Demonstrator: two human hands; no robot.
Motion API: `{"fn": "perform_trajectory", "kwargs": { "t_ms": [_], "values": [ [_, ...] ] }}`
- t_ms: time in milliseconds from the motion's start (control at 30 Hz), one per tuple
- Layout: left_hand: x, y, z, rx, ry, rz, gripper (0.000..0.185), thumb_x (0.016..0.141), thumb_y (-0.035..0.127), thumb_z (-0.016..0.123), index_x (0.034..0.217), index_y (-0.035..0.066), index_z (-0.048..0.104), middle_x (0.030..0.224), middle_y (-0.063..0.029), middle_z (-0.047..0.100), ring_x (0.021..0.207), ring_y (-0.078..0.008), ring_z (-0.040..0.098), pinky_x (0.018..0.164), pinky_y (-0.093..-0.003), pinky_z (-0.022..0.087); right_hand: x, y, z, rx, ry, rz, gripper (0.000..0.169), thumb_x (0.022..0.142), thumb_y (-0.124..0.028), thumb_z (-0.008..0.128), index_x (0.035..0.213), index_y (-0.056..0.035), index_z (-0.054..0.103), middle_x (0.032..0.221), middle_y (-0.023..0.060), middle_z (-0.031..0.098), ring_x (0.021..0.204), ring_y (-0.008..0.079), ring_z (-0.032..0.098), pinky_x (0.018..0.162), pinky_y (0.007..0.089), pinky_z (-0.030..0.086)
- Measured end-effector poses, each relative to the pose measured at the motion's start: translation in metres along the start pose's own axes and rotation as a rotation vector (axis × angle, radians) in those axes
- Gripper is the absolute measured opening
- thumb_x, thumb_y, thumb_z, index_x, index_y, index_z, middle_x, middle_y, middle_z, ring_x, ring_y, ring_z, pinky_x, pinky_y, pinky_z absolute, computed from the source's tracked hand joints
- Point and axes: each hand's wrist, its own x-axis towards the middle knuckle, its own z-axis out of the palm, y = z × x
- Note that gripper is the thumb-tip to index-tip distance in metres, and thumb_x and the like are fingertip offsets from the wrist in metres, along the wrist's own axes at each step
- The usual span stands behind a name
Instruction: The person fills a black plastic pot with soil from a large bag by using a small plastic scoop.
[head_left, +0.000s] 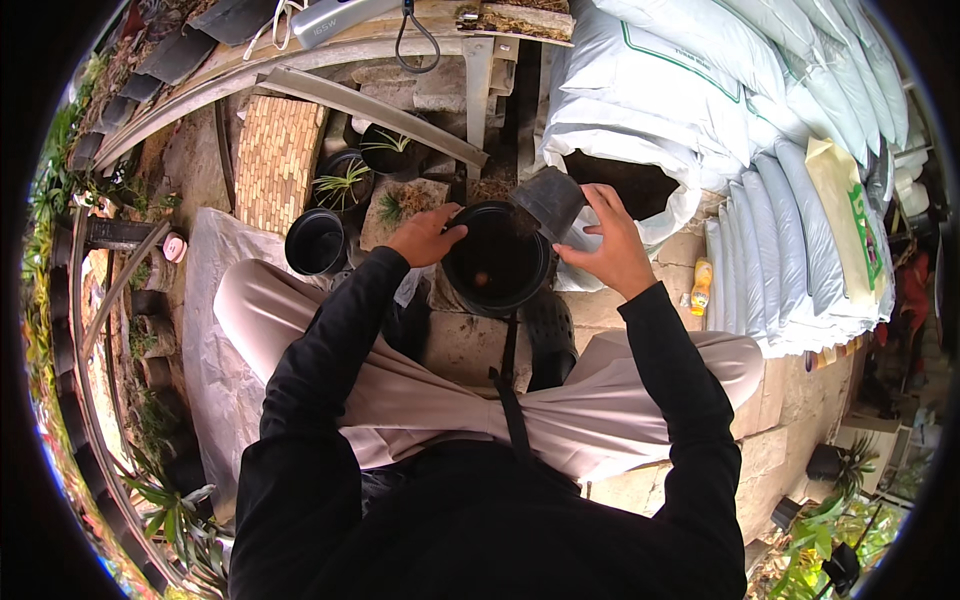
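Observation:
My right hand (611, 244) holds a small black plastic plant pot (551, 202) by its base. The pot is tilted, its mouth towards the left, with dark soil at its rim, over a larger black plastic pot (496, 259). A small brownish lump (481, 279) lies inside the large pot. At that pot's left rim is my left hand (426, 236), fingers apart; whether it touches the rim is not plain. Another black pot (316, 241) stands left of my left hand. On a stone block (405, 206) behind that hand lies a small green plant (391, 208) with roots.
Behind my right hand stands an open white sack (684, 142) of dark soil. Stacked white sacks (780, 240) fill the right, with a yellow bottle (700, 286) beside them. Potted spiky plants (341, 186) and a metal bar (375, 112) are at the back left; plastic sheeting (217, 337) lies left.

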Motion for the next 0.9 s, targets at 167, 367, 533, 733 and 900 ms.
{"fn": "perform_trajectory", "kwargs": {
  "t_ms": [167,367,533,733,900],
  "values": [
    [-0.001,0.000,-0.001,-0.011,0.001,0.004,0.059,0.105,0.039,0.064,0.150,0.002,0.053,0.126,-0.0291,0.070,0.120,-0.0425,0.068,0.100,-0.0476,0.053,-0.001,0.007,-0.009,0.014,-0.105,0.023,0.087,0.076,-0.016,0.091,0.151,0.0005,0.049,0.149,0.0129,0.049,0.129,0.0287,0.060,0.093,0.0376,0.064],
    [0.000,-0.001,0.000,-0.020,-0.013,-0.018,0.059,0.105,0.039,0.064,0.150,0.002,0.052,0.127,-0.0295,0.070,0.121,-0.0418,0.068,0.101,-0.0475,0.053,-0.012,0.000,-0.009,0.063,-0.226,0.007,0.086,0.077,-0.015,0.088,0.152,-0.0007,0.049,0.150,0.0118,0.047,0.129,0.0276,0.059,0.095,0.0372,0.062],
    [0.003,0.000,0.001,-0.015,-0.002,-0.013,0.061,0.104,0.040,0.066,0.149,0.002,0.053,0.126,-0.0296,0.070,0.120,-0.0433,0.067,0.102,-0.0476,0.052,-0.011,-0.002,-0.003,-0.033,-0.176,-0.117,0.087,0.075,-0.014,0.088,0.152,-0.0032,0.050,0.150,0.0106,0.047,0.129,0.0280,0.059,0.095,0.0372,0.061],
    [0.005,0.010,-0.004,0.084,0.224,0.089,0.071,0.096,0.034,0.076,0.154,0.005,0.047,0.141,-0.0258,0.062,0.132,-0.0437,0.059,0.111,-0.0481,0.048,-0.010,-0.005,0.005,0.179,-0.129,0.029,0.080,0.081,-0.020,0.089,0.149,0.0010,0.052,0.143,0.0101,0.054,0.125,0.0232,0.061,0.095,0.0376,0.061],
    [-0.008,0.096,-0.031,0.013,0.224,0.476,0.098,0.080,0.027,0.090,0.161,0.007,0.038,0.158,-0.0220,0.046,0.145,-0.0427,0.044,0.121,-0.0480,0.039,-0.002,0.004,0.014,0.535,-0.252,0.314,0.069,0.091,-0.035,0.084,0.140,0.0064,0.059,0.119,0.0092,0.066,0.111,0.0188,0.067,0.089,0.0343,0.063]
  ]
}}
